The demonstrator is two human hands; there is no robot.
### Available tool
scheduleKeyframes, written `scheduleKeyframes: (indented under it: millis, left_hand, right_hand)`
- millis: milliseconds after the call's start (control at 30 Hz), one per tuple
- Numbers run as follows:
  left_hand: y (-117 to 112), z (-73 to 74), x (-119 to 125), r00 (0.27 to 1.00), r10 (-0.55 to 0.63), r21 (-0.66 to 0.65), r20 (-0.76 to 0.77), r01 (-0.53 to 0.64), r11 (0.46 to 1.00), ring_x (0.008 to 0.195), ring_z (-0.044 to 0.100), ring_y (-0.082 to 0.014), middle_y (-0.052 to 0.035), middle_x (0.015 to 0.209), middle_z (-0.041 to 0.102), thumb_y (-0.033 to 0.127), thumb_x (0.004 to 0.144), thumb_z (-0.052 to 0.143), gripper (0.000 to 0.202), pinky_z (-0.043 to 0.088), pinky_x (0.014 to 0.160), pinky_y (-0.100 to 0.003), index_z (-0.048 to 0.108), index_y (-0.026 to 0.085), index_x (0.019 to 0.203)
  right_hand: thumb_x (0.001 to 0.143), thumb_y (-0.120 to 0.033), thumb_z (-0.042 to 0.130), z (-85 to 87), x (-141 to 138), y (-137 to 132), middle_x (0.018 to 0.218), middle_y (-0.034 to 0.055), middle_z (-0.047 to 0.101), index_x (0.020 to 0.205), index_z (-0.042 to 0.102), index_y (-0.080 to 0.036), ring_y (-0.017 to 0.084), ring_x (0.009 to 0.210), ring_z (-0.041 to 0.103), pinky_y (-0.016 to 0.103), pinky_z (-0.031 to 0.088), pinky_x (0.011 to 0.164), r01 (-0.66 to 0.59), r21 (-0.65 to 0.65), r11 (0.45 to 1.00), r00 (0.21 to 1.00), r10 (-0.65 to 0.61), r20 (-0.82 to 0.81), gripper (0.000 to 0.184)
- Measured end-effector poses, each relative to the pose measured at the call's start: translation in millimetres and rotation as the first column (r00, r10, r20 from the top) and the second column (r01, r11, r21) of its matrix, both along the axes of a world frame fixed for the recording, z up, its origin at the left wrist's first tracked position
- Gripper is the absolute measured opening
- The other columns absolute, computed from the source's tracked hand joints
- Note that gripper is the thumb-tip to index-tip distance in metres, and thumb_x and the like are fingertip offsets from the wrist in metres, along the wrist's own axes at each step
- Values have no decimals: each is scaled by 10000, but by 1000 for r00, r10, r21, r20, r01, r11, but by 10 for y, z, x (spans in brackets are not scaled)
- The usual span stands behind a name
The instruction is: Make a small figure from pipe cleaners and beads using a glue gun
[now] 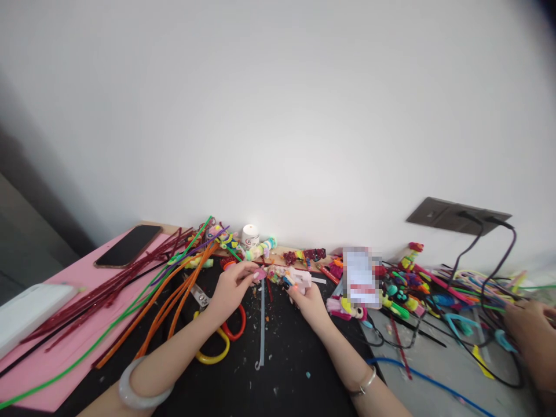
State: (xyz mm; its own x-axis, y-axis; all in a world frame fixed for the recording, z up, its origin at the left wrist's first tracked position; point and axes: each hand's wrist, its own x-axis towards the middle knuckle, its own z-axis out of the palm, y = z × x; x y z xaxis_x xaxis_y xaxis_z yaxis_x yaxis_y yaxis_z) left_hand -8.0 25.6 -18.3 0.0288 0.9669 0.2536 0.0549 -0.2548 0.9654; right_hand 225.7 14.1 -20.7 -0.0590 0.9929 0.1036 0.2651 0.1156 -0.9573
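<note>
My left hand (232, 289) is closed, thumb and fingertips pinching a small round pink piece (259, 274). Just right of it, my right hand (307, 301) is wrapped round a pale pink glue gun (300, 279), partly hidden by the fingers. A whitish stick (319, 281) juts out to the right behind the gun. Between my hands a long translucent glue stick (262, 324) lies on the black mat (295, 370), among small scraps. Scissors with a yellow handle (212, 353) and a red handle (237, 327) lie under my left forearm.
Pipe cleaners (152, 301) spread across a pink sheet (99, 324) at left, beside a dark phone (129, 245). A white roll (250, 236) stands by the wall. Pipe-cleaner figures and a lit phone (363, 278) lie at right, near cables (489, 260) and another person's hand (527, 330).
</note>
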Motion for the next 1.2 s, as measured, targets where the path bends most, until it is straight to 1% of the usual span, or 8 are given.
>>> scheduleKeyframes:
  millis: [100,233,433,667,867,1000,1100,1200]
  left_hand:
    - [1,-9,-2,1000,2,-1,-3,-2,1000,839,838,-265,-97,970,858,389,876,713,227,710,777,-400,774,204,993]
    - [3,-17,-3,1000,7,14,-8,-7,1000,852,838,-265,-95,976,861,371,883,709,208,709,785,-398,777,208,994]
    - [10,-27,-5,1000,11,28,-12,-11,1000,849,838,-264,-101,986,860,364,887,701,213,711,797,-405,780,202,1000]
    - [1,-39,-14,999,27,55,-42,-25,998,848,834,-255,-93,986,862,357,912,680,208,707,802,-393,781,203,1009]
    - [-2,-14,-37,992,62,110,-113,-49,993,878,821,-268,-100,980,856,354,931,679,202,692,795,-392,800,213,1010]
    - [5,14,-52,984,83,146,-158,-60,987,939,818,-282,-107,981,852,343,926,669,198,682,799,-381,806,215,989]
    - [0,37,-57,980,104,163,-170,-76,984,955,817,-287,-111,1010,854,341,924,657,200,683,824,-394,807,217,971]
    - [-4,48,-60,982,111,152,-154,-87,985,933,819,-281,-109,1020,856,352,921,661,205,686,831,-402,804,215,975]
  right_hand:
    - [764,-470,683,-6,3,6,535,-37,526,643,552,-254,149,509,433,287,386,533,-3,5,1000,1000,3,4,281]
    - [768,-472,672,8,5,-1,513,-47,488,621,521,-262,141,496,397,284,371,526,-12,2,1000,1000,12,19,298]
    - [773,-480,672,8,7,-2,504,-50,472,619,512,-265,143,496,398,277,363,512,-14,-1,1000,1000,14,27,308]
    - [784,-446,694,13,9,-3,502,-54,476,637,539,-257,152,490,434,283,403,506,-9,7,1000,1000,9,18,286]
    - [763,-444,688,55,-1,-11,549,-32,531,669,559,-254,161,532,446,290,425,539,9,21,1000,999,-10,32,248]
    - [763,-407,687,51,8,-7,550,-31,529,662,557,-260,176,562,474,297,453,560,16,32,999,997,-18,73,221]
    - [778,-370,693,38,15,-5,578,-18,570,689,613,-243,191,593,530,304,488,588,18,49,999,996,-22,85,175]
    - [795,-345,695,16,12,-7,621,3,639,737,681,-217,200,603,572,318,523,618,15,61,998,996,-20,87,141]
